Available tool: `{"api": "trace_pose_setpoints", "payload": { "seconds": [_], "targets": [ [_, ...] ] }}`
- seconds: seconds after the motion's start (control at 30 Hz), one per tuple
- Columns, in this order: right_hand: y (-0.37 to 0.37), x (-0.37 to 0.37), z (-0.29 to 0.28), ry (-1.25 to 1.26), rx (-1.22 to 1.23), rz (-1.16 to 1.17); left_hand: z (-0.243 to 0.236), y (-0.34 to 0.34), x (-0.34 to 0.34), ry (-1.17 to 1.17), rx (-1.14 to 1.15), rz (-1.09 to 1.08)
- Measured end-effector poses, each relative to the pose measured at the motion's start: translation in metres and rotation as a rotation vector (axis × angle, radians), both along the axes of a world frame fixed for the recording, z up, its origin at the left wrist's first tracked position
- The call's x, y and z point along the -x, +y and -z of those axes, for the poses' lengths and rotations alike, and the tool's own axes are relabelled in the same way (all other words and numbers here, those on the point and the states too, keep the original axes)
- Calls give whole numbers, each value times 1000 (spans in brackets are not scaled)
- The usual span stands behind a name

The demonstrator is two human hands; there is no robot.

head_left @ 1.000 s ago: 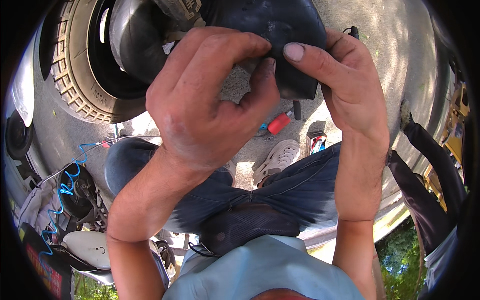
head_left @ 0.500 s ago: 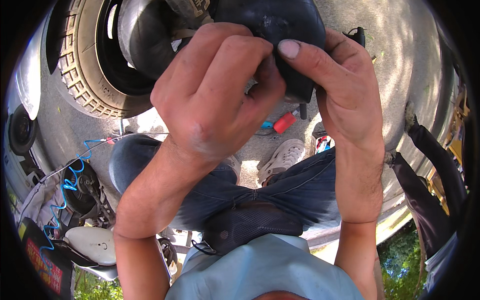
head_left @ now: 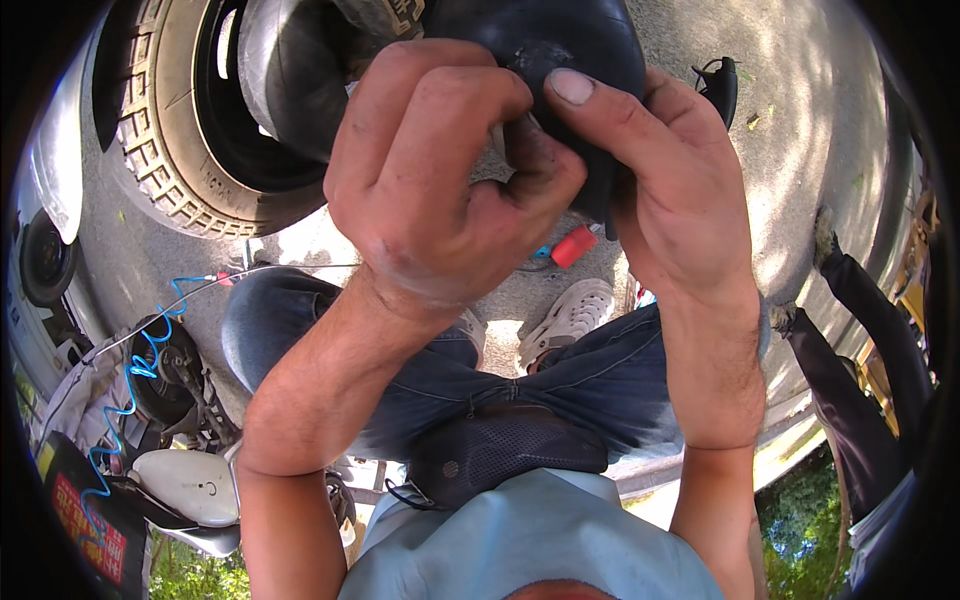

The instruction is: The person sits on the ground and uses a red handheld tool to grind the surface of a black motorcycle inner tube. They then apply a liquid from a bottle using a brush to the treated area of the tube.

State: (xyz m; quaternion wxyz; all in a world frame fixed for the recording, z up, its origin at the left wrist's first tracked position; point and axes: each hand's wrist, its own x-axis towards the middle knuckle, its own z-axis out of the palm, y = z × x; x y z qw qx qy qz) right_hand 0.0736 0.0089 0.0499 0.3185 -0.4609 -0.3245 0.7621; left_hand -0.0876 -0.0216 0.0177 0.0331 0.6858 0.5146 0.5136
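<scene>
A black rubber inner tube [head_left: 575, 35] bulges at the top middle, a scuffed pale spot on its surface. My right hand [head_left: 690, 190] grips it from the right, thumb pressed on top and fingers wrapped behind. Against the tube's left side, my left hand [head_left: 430, 180] is closed, index finger curled toward the thumb in a pinch. Whatever sits between those fingertips is hidden. More of the grey-black tube [head_left: 290, 75] lies at the upper left, beside a tyre with chunky tread [head_left: 150, 130].
On the ground below my hands lies a red-handled tool [head_left: 573, 246]. A coiled blue air hose [head_left: 140, 368] runs at the left, near a small wheel [head_left: 165, 375]. A black object [head_left: 718, 90] lies at the upper right. Another person's dark-trousered legs [head_left: 850, 350] are at the right.
My left hand has shifted slightly right, its thumb and finger nearer the right thumb. The right hand has moved a little left, and the tube's lower edge has tilted and narrowed between them.
</scene>
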Motion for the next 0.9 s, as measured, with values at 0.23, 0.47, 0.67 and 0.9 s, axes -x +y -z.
{"api": "trace_pose_setpoints", "payload": {
  "seconds": [0.23,0.47,0.67,0.9],
  "targets": [
    [-4,-1,2,179,87,47,-3,-4,0,-43,41,3],
    [-4,-2,4,251,110,43,-4,-5,0,-61,72,16],
    [-3,-2,3,221,127,39,-5,-7,4,-97,119,75],
    [8,-12,-2,145,122,-11,-13,-17,15,-335,252,207]
  ]
}}
